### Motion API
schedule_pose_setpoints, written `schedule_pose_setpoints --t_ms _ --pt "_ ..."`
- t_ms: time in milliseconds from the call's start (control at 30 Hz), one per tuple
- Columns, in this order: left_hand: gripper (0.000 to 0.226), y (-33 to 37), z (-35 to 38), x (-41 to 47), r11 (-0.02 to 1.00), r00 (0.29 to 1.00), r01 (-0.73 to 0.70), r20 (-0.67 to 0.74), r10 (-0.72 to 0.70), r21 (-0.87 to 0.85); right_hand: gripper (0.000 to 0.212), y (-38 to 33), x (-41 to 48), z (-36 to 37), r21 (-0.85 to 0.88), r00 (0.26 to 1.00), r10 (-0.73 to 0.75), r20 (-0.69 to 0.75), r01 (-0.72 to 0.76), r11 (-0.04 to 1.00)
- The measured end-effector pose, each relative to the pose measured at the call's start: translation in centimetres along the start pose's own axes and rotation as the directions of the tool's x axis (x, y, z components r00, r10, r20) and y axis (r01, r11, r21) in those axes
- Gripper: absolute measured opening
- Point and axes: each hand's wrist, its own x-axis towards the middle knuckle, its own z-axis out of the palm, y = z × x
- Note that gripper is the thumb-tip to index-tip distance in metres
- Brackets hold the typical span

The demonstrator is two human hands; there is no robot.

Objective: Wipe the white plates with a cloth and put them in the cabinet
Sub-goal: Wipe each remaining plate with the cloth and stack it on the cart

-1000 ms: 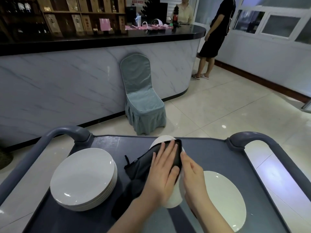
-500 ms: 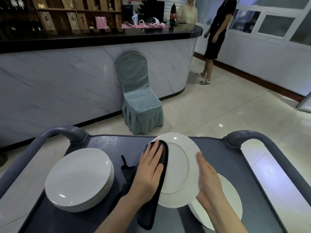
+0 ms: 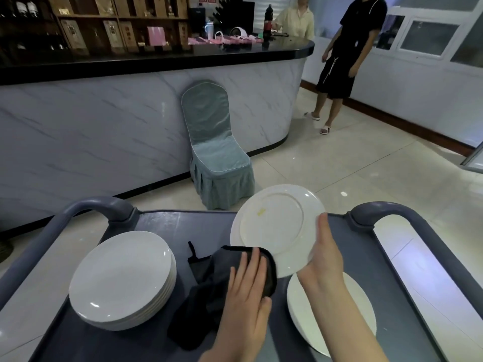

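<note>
- The marble-fronted bar (image 3: 104,131) fills the upper left and middle of the frame, its dark top crowded with bottles and pink items.
- The grey service cart (image 3: 167,223) spans the bottom of the frame, with a curved handle at each far corner.
- A chair (image 3: 217,158) in a pale green cover stands against the bar, above centre.
- A person in black (image 3: 347,48) stands at the upper right, by the end of the bar.
- A stack of white plates (image 3: 120,278) sits on the cart at lower left.
- The held plate (image 3: 274,226) is raised and tilted just right of centre, facing me, with a small yellowish mark on it.
- A single plate (image 3: 307,327) lies flat on the cart at lower right, partly under my arm.
- The dark cloth (image 3: 209,296) is bunched at lower centre, and its top edge meets the held plate's lower left rim.
- My right hand (image 3: 324,254) grips the held plate at its lower right rim, thumb along the front.
- My left hand (image 3: 248,291) lies flat on the cloth, fingers straight.
</note>
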Motion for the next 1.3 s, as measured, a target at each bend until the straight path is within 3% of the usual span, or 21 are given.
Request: schedule_pose_setpoints --t_ms 133,200,333,500,567,667,867,1067,1300 --pt "0.076 0.5 -0.7 0.7 0.980 0.980 -0.183 0.092 0.175 0.077 0.033 0.9 -0.2 -0.1 -0.010 0.995 0.073 -0.069 -0.074 0.997" --pt "0.072 0.2 -0.6 0.5 0.986 0.984 -0.159 0.083 0.155 0.040 0.033 0.6 -0.1 -0.2 -0.014 0.995 0.080 -0.062 -0.081 0.997" --pt "0.062 -0.7 -0.2 -0.6 0.999 0.999 0.030 0.031 -0.029 -0.044 0.031 0.1 -0.1 -0.3 -0.015 0.999 -0.002 -0.049 0.001 1.000" --pt "0.069 0.2 -0.5 0.6 0.993 0.993 -0.111 0.053 0.109 0.036 0.036 1.5 -1.0 -0.4 -0.078 1.000 0.026 -0.002 -0.026 0.997" --pt "0.062 0.9 -0.6 1.9 0.986 0.984 -0.164 0.063 0.164 -0.001 0.038 2.5 -1.6 -0.4 -0.156 0.998 0.055 0.020 -0.051 0.986" --pt "0.054 1.3 -1.4 4.7 0.986 0.991 -0.104 0.074 0.114 -0.127 0.037 3.8 -2.6 -0.6 -0.259 0.998 0.030 0.054 -0.015 0.966" --pt "0.047 -0.7 -2.2 8.9 0.973 0.985 0.119 0.147 -0.091 -0.198 0.032 5.5 -3.9 -0.8 -0.381 0.996 -0.064 0.068 0.085 0.921" --pt "0.050 -3.9 -2.6 7.2 0.912 0.931 0.357 0.159 -0.329 -0.200 0.042 3.3 -3.0 -1.3 -0.383 0.992 -0.115 0.058 0.128 0.915" --pt "0.056 -0.7 -0.6 2.9 0.953 0.960 0.217 0.220 -0.170 -0.212 0.037 2.5 -2.1 -1.4 -0.306 0.997 -0.074 0.010 0.073 0.949"
